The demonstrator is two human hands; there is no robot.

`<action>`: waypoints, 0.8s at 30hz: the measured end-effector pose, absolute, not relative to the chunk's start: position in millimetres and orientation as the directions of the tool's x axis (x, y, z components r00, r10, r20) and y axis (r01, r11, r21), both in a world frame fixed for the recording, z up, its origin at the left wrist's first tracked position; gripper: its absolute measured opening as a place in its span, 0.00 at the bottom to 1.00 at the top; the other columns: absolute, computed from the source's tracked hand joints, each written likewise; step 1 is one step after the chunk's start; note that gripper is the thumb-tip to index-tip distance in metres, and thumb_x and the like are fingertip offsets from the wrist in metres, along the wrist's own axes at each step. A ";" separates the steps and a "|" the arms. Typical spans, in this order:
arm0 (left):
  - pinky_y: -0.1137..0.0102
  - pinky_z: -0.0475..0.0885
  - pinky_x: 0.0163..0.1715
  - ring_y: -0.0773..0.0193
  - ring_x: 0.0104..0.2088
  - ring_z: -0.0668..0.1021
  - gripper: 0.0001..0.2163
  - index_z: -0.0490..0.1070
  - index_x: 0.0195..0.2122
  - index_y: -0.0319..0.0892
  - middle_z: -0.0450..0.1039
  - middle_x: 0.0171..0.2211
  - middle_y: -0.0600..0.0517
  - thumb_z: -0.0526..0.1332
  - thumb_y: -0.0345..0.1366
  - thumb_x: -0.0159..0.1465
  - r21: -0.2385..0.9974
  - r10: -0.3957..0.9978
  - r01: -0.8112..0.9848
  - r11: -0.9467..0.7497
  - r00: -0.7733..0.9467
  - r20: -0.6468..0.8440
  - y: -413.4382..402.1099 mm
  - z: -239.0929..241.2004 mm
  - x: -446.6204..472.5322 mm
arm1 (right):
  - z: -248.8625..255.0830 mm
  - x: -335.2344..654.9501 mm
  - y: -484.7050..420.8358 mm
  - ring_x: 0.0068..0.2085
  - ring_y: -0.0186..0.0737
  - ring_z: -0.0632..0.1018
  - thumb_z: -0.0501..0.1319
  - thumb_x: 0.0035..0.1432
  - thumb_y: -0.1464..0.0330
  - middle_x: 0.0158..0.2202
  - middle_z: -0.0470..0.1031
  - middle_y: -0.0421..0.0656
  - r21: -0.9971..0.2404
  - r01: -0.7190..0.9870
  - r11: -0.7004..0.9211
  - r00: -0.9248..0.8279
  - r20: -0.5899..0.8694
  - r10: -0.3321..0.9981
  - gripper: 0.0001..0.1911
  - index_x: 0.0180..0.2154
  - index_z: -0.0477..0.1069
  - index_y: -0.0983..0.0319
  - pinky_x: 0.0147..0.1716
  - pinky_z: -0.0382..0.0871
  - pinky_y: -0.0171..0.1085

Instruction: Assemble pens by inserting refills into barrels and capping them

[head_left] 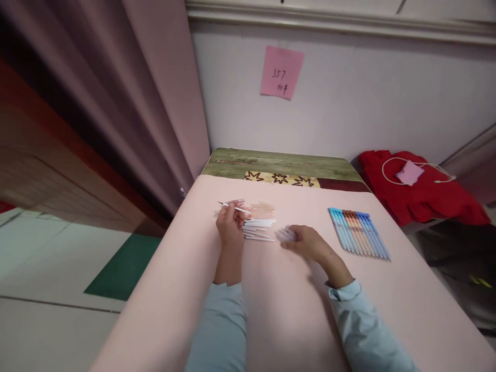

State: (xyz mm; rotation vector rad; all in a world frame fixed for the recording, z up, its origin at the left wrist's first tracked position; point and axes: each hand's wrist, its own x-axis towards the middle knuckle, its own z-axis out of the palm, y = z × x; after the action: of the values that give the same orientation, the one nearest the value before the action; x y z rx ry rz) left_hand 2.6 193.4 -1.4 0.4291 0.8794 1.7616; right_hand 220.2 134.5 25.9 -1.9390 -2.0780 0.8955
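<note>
My left hand (230, 226) is closed round a thin white pen refill (236, 207) with a dark tip that points left. It hovers over a loose pile of white refills (259, 230) and clear pinkish pen barrels (261, 210) on the pink table (271, 310). My right hand (308, 243) rests on the table to the right of the pile, fingers curled on a small heap of clear pen caps (285, 235). A neat row of assembled blue and orange pens (358, 232) lies further right.
A lower green patterned table (279, 165) stands behind, against the wall. A red cloth (418, 191) with a white cable and pink note lies at the right. A pink sticky note (281, 72) hangs on the wall. Curtains (116, 103) hang at left.
</note>
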 end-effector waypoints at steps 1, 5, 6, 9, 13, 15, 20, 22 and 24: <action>0.79 0.55 0.14 0.74 0.16 0.68 0.16 0.73 0.33 0.36 0.67 0.17 0.57 0.72 0.44 0.52 0.743 0.922 -0.650 -0.163 -0.369 -0.120 193.6 -2.0 2.7 | 26.4 218.9 131.6 0.33 0.41 0.76 0.68 0.51 0.60 0.34 0.80 0.42 -0.501 0.864 -0.040 -0.098 -0.246 0.964 0.13 0.37 0.76 0.59 0.30 0.62 0.34; 0.78 0.55 0.14 0.74 0.16 0.68 0.16 0.74 0.34 0.36 0.68 0.17 0.57 0.71 0.44 0.53 0.757 0.927 -0.627 -0.186 -0.368 -0.078 193.9 -4.9 3.1 | 22.7 220.5 126.6 0.45 0.46 0.78 0.69 0.51 0.59 0.48 0.79 0.46 -0.489 0.868 -0.085 0.046 -0.092 0.995 0.24 0.50 0.75 0.57 0.41 0.67 0.38; 0.78 0.56 0.14 0.74 0.16 0.68 0.16 0.74 0.34 0.36 0.68 0.18 0.56 0.71 0.44 0.54 0.760 0.928 -0.622 -0.188 -0.366 -0.071 193.9 -5.5 3.3 | 19.4 222.0 125.8 0.46 0.46 0.78 0.68 0.52 0.59 0.49 0.79 0.46 -0.522 0.849 -0.090 0.063 -0.068 0.996 0.25 0.51 0.74 0.57 0.43 0.68 0.39; 0.78 0.57 0.15 0.74 0.16 0.69 0.16 0.74 0.34 0.37 0.69 0.18 0.56 0.71 0.44 0.53 0.772 0.931 -0.610 -0.182 -0.359 -0.064 194.1 -6.3 5.2 | 6.5 228.1 124.3 0.44 0.45 0.79 0.61 0.59 0.56 0.46 0.80 0.46 -0.649 0.752 -0.114 0.139 -0.013 0.990 0.21 0.51 0.75 0.58 0.43 0.70 0.40; 0.78 0.58 0.15 0.73 0.16 0.70 0.16 0.74 0.33 0.36 0.70 0.19 0.55 0.72 0.44 0.53 0.790 0.933 -0.588 -0.175 -0.355 -0.057 194.5 -5.1 8.8 | -6.3 238.4 125.7 0.41 0.44 0.78 0.55 0.63 0.57 0.42 0.81 0.46 -0.776 0.624 -0.092 0.202 0.046 0.978 0.19 0.47 0.77 0.60 0.43 0.70 0.40; 0.78 0.59 0.15 0.73 0.16 0.70 0.16 0.74 0.34 0.36 0.70 0.18 0.55 0.72 0.44 0.52 0.799 0.933 -0.574 -0.179 -0.357 -0.048 194.1 -3.6 9.2 | -9.2 243.8 127.0 0.40 0.44 0.78 0.57 0.61 0.56 0.42 0.81 0.47 -0.823 0.566 -0.054 0.163 0.048 0.986 0.19 0.45 0.77 0.61 0.41 0.71 0.39; 0.78 0.61 0.16 0.73 0.16 0.69 0.15 0.75 0.34 0.36 0.69 0.17 0.56 0.71 0.43 0.54 0.809 0.923 -0.550 -0.208 -0.383 -0.024 191.5 0.9 2.5 | -17.1 254.1 130.0 0.37 0.42 0.78 0.63 0.57 0.57 0.39 0.81 0.47 -0.831 0.556 0.028 0.037 0.058 0.998 0.19 0.45 0.77 0.61 0.38 0.71 0.37; 0.78 0.59 0.16 0.73 0.16 0.68 0.14 0.75 0.34 0.36 0.68 0.17 0.56 0.71 0.42 0.54 0.804 0.913 -0.549 -0.230 -0.407 -0.016 190.9 2.0 -1.1 | -20.2 255.5 131.6 0.36 0.41 0.78 0.62 0.58 0.58 0.39 0.81 0.46 -0.802 0.597 0.035 0.055 0.084 0.995 0.18 0.45 0.78 0.60 0.39 0.71 0.38; 0.78 0.58 0.16 0.74 0.16 0.68 0.14 0.75 0.33 0.36 0.68 0.16 0.56 0.71 0.42 0.54 0.797 0.907 -0.552 -0.245 -0.422 -0.013 190.8 2.2 -3.5 | -21.6 255.5 133.2 0.37 0.42 0.79 0.60 0.59 0.60 0.38 0.81 0.44 -0.769 0.638 0.025 0.098 0.114 0.989 0.16 0.46 0.78 0.58 0.39 0.71 0.39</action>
State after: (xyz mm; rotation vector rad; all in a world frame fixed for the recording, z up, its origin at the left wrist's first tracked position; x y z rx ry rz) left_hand -3.5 190.8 2.2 0.5710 0.9215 1.8351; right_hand 255.5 133.2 -21.6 -1.6880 -1.6139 0.6440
